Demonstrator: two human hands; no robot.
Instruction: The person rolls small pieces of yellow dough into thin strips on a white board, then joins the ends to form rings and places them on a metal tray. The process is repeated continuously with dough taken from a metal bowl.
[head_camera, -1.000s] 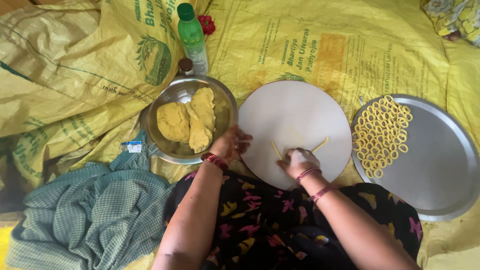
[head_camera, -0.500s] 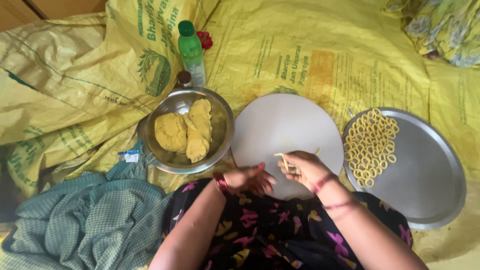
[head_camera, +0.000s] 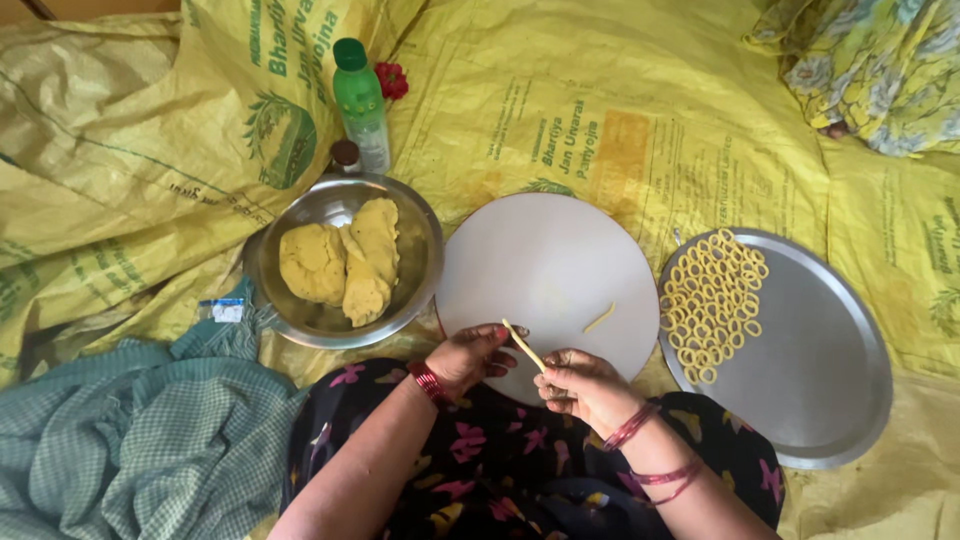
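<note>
head view: dough stick (head_camera: 524, 346) sits between both hands, just at the near edge of the white round board (head_camera: 545, 262). long axis runs diagonal, upper-left to lower-right. right hand (head_camera: 585, 388) pinches the lower-right end, fingers closed on it. left hand (head_camera: 476, 355) touches the upper-left end with its fingertips, loosely curled; firm grip or not, cannot tell. both hands are about equally close, one per end. a second short dough piece (head_camera: 599, 318) lies loose on the board, up-right of the right hand, nearer to it. ring pile (head_camera: 712, 300) on steel tray (head_camera: 820, 400) sits further right. dough bowl (head_camera: 420, 270) is up-left of the left hand.
</note>
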